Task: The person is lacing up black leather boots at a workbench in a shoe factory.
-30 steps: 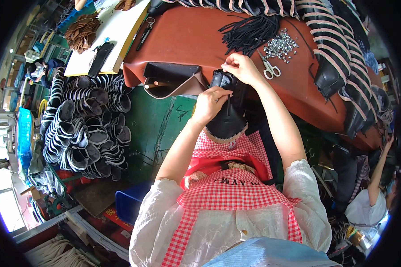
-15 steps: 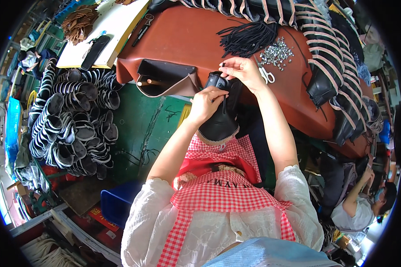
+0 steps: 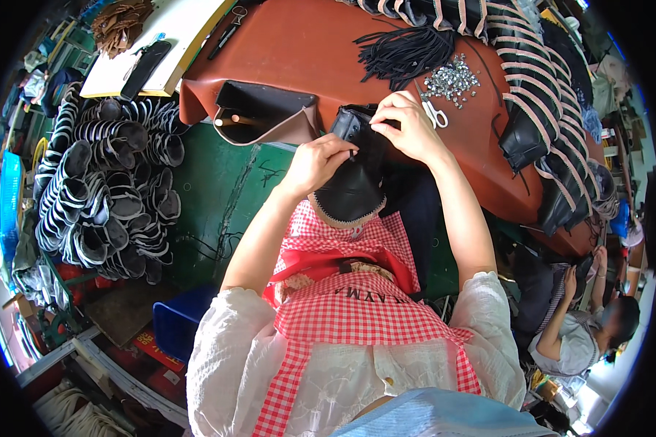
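A black shoe upper [image 3: 353, 191] is being held at the near edge of the brown table [image 3: 306, 58], over a checked apron [image 3: 350, 306]; it is being pinched at its top by the fingers of the left hand [image 3: 319, 163] and the right hand [image 3: 408, 130]; scissors [image 3: 437, 115], rivets [image 3: 452, 76] and black tassels [image 3: 404, 51] are lying just beyond.

Both bare forearms stretched forward, left hand [image 3: 322, 162] and right hand [image 3: 410, 128] close together, fingers curled in a pinching grip.
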Demonstrator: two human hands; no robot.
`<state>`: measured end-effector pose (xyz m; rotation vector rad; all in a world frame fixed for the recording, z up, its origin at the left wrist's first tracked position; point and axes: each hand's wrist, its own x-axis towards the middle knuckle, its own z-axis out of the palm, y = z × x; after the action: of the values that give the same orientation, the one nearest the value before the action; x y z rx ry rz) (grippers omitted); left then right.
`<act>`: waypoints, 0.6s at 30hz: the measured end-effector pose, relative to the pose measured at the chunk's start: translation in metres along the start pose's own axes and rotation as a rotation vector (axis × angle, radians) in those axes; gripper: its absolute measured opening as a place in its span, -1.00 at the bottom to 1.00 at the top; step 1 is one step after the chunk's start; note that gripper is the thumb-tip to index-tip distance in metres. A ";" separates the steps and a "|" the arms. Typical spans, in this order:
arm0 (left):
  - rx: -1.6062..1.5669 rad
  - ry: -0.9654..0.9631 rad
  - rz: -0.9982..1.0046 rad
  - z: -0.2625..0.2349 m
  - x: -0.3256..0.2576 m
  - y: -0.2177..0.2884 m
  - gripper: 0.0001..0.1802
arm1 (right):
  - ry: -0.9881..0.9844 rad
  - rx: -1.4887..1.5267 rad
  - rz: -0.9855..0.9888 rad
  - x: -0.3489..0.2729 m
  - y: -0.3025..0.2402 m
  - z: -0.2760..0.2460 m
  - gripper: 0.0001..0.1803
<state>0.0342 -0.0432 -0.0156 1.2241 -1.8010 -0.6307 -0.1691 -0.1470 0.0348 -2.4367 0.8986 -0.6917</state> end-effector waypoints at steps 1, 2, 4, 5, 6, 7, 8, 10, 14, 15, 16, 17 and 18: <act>-0.002 0.002 -0.003 -0.002 -0.005 -0.002 -0.87 | 0.001 -0.080 -0.055 -0.002 0.001 0.002 -0.88; -0.011 0.006 -0.004 -0.003 -0.010 -0.004 -0.87 | 0.007 -0.091 -0.064 -0.002 0.001 0.005 -0.90; -0.012 0.013 0.009 -0.007 -0.016 -0.006 -0.85 | 0.008 -0.120 -0.084 0.000 0.001 0.010 -0.92; -0.013 0.014 0.007 -0.008 -0.017 -0.005 -0.85 | 0.013 -0.149 -0.103 0.001 0.002 0.012 -0.92; -0.009 0.013 -0.002 -0.010 -0.019 -0.003 -0.85 | 0.013 -0.179 -0.115 0.001 0.003 0.016 -0.92; -0.003 0.014 -0.013 -0.011 -0.020 -0.003 -0.85 | 0.010 -0.176 -0.117 0.002 0.001 0.017 -0.92; -0.002 0.016 -0.016 -0.012 -0.020 -0.002 -0.85 | 0.011 -0.230 -0.128 0.002 -0.002 0.017 -0.91; -0.010 0.010 -0.023 -0.012 -0.020 -0.001 -0.85 | 0.010 -0.284 -0.139 0.002 -0.005 0.016 -0.90; -0.013 0.012 -0.026 -0.012 -0.019 -0.002 -0.85 | -0.050 -0.362 -0.177 0.000 -0.002 0.012 -0.90; -0.016 0.017 -0.020 -0.012 -0.019 -0.003 -0.85 | -0.057 -0.381 -0.183 0.000 -0.002 0.013 -0.88; -0.022 0.020 -0.011 -0.011 -0.018 -0.003 -0.85 | -0.058 -0.384 -0.182 0.000 -0.001 0.013 -0.88; -0.024 0.021 -0.011 -0.010 -0.018 -0.003 -0.85 | -0.078 -0.349 -0.151 -0.001 0.000 0.015 -0.86; -0.042 0.005 -0.025 -0.009 -0.018 -0.002 -0.80 | -0.099 -0.313 -0.120 -0.001 0.002 0.016 -0.83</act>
<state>0.0459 -0.0272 -0.0190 1.2204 -1.7623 -0.6754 -0.1612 -0.1438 0.0208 -2.7933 0.8827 -0.4960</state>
